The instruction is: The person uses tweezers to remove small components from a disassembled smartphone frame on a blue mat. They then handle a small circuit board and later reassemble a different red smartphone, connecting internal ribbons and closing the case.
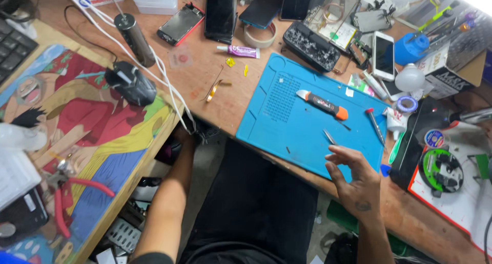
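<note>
Nearby, hovering with the right hand (353, 179) over the front edge of the blue mat (277, 115), fingers spread apart and closed on nothing. Just beyond the fingertips, close to the thin metal tweezers (329, 136) lying on the mat, though apparently not touching them.

Lower left, reaching with the left arm down into the gap between the two desks. Cannot tell the grip of the left hand (190, 133), mostly hidden in shadow under the table edge beside the white cables (169, 82).

Farther out on the mat, lying untouched: an orange-and-black pry tool (322, 104) and a red-handled screwdriver (375, 124), well apart from the hand. No device on the mat itself, only small specks and scraps.

To judge by that, little begun so far: tools laid out and none picked up.

Beyond the mat, on the brown desk, a purple glue tube (241, 51) and a tape roll (260, 36). Farthest off, several phones and opened parts: a white phone (383, 55), a black phone (220, 13) and a red-edged phone (180, 23).
</note>
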